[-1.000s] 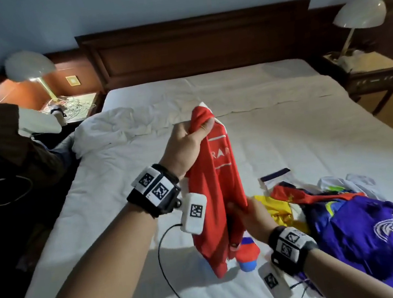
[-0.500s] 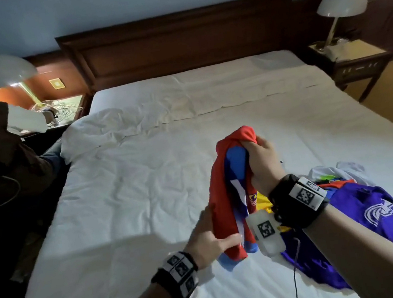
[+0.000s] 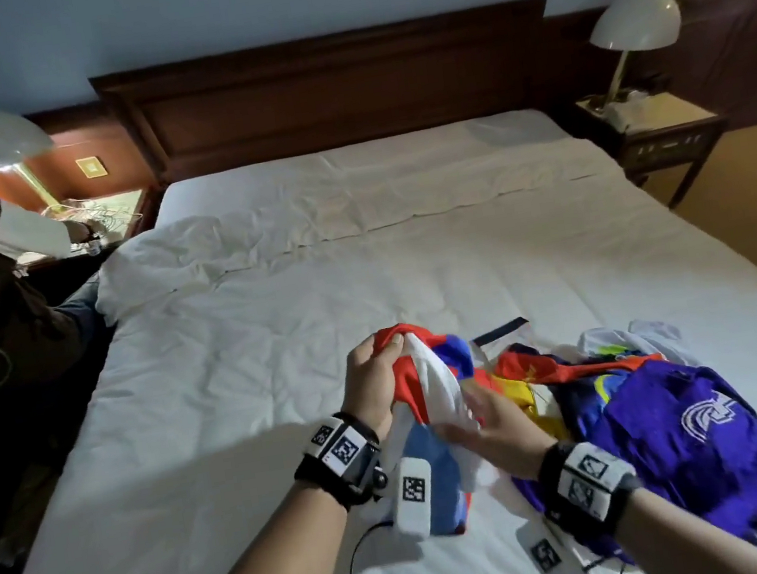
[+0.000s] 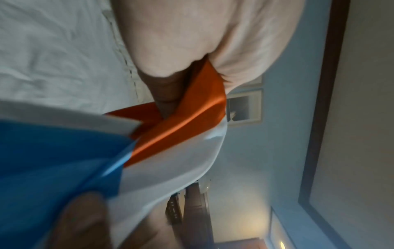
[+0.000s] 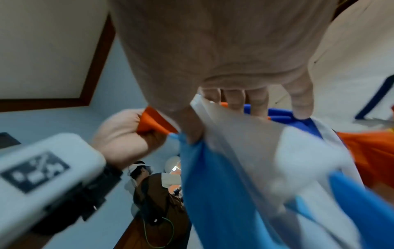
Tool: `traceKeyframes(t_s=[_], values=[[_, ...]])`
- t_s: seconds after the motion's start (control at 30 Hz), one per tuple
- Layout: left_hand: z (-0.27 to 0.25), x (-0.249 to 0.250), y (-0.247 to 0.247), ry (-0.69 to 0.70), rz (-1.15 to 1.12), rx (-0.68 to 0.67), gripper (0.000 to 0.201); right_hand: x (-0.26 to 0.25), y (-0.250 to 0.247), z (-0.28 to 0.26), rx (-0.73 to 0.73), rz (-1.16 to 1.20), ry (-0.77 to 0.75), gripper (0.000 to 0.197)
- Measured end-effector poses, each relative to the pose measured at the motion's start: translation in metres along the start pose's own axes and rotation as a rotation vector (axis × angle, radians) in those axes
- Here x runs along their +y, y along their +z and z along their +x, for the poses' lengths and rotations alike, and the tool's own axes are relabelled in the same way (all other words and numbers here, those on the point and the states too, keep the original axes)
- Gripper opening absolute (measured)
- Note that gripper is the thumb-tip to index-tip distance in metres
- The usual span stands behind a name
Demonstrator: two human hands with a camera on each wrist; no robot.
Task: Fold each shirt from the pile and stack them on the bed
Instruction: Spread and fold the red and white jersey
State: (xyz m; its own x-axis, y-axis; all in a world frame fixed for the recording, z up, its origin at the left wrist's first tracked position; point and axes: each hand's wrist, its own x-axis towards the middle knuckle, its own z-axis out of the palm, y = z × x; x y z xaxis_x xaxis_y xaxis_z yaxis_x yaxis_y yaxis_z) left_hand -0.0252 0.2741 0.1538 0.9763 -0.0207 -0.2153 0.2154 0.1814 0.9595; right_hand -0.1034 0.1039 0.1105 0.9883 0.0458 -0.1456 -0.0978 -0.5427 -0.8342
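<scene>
Now you have one shirt (image 3: 423, 392) off the pile (image 3: 668, 421), a red, white and blue one, bunched in the air just above the bed (image 3: 230, 356) near its front edge. Your left hand (image 3: 373, 385) is fisted on the red part at the top, and your right hand (image 3: 488, 427) pinches the white cloth lower down, thumb on one side, fingers on the other. To do this step well, I'd find the two shoulder seams first, take one in each hand, and shake the shirt out flat before laying it on the open sheet to your left; folding it while it's bunched will likely trap creases. Keep it apart from the pile at the front right corner. Count: one shirt in your hands; the pile is tangled, so I can't count it surely, though a purple one lies on top and others show beneath. Two lamps, two nightstands. No folded stack shows yet.
</scene>
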Motion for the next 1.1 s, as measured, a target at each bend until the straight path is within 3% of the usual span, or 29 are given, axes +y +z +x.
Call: traceKeyframes(t_s=[0.03, 0.07, 0.17, 0.23, 0.3, 0.37, 0.43, 0.47, 0.53, 0.6, 0.67, 0.73, 0.77, 0.83, 0.9, 0.97, 1.1], values=[[0.004, 0.002, -0.002, -0.015, -0.028, 0.006, 0.018, 0.007, 0.007, 0.000, 0.015, -0.045, -0.013, 0.021], [0.010, 0.002, -0.008, -0.024, -0.041, 0.011, 0.017, 0.011, 0.012, 0.001, 0.050, -0.029, -0.012, 0.028], [0.017, 0.003, -0.033, -0.002, 0.058, 0.014, 0.023, 0.003, 0.010, 0.006, 0.203, 0.178, 0.017, 0.039], [0.006, 0.005, -0.047, 0.111, 0.329, 0.037, 0.038, -0.009, 0.001, 0.010, 0.254, 0.240, 0.047, 0.033], [-0.022, 0.006, -0.051, 0.344, 0.585, 0.026, 0.043, -0.024, -0.007, 0.014, 0.283, 0.246, 0.042, 0.031], [-0.052, 0.002, -0.045, 0.483, 0.686, -0.167, 0.035, -0.036, -0.010, 0.019, 0.299, 0.298, 0.039, 0.036], [-0.074, -0.009, -0.037, 0.429, 0.725, -0.395, 0.045, -0.049, -0.006, 0.021, 0.307, 0.340, 0.046, 0.038], [-0.079, -0.016, -0.035, 0.386, 0.722, -0.437, 0.052, -0.054, -0.003, 0.022, 0.301, 0.365, 0.061, 0.038], [-0.080, -0.024, -0.030, 0.373, 0.638, -0.347, 0.048, -0.061, 0.000, 0.022, 0.270, 0.453, 0.082, 0.031], [-0.076, -0.023, -0.029, 0.406, 0.507, -0.169, 0.028, -0.072, -0.002, 0.016, 0.141, 0.707, 0.105, 0.008], [-0.072, -0.017, -0.032, 0.392, 0.437, -0.055, 0.005, -0.078, -0.006, 0.010, -0.022, 0.873, 0.097, 0.032], [-0.066, -0.013, -0.038, 0.367, 0.436, -0.044, 0.020, -0.078, -0.007, 0.006, -0.080, 0.759, 0.007, 0.049], [-0.065, -0.011, -0.040, 0.347, 0.434, -0.060, 0.023, -0.077, -0.006, 0.006, -0.052, 0.657, -0.033, 0.049], [-0.066, -0.006, -0.041, 0.323, 0.442, -0.102, 0.024, -0.077, -0.003, 0.005, 0.067, 0.546, -0.048, 0.034], [-0.066, -0.007, -0.041, 0.327, 0.478, -0.132, 0.022, -0.079, -0.001, 0.001, 0.154, 0.582, -0.042, 0.022], [-0.068, -0.008, -0.042, 0.387, 0.563, -0.128, 0.014, -0.082, -0.002, -0.001, 0.170, 0.573, -0.074, 0.019], [-0.067, -0.007, -0.042, 0.602, 0.775, -0.024, 0.032, -0.085, -0.008, 0.001, 0.147, 0.206, -0.225, 0.014]])
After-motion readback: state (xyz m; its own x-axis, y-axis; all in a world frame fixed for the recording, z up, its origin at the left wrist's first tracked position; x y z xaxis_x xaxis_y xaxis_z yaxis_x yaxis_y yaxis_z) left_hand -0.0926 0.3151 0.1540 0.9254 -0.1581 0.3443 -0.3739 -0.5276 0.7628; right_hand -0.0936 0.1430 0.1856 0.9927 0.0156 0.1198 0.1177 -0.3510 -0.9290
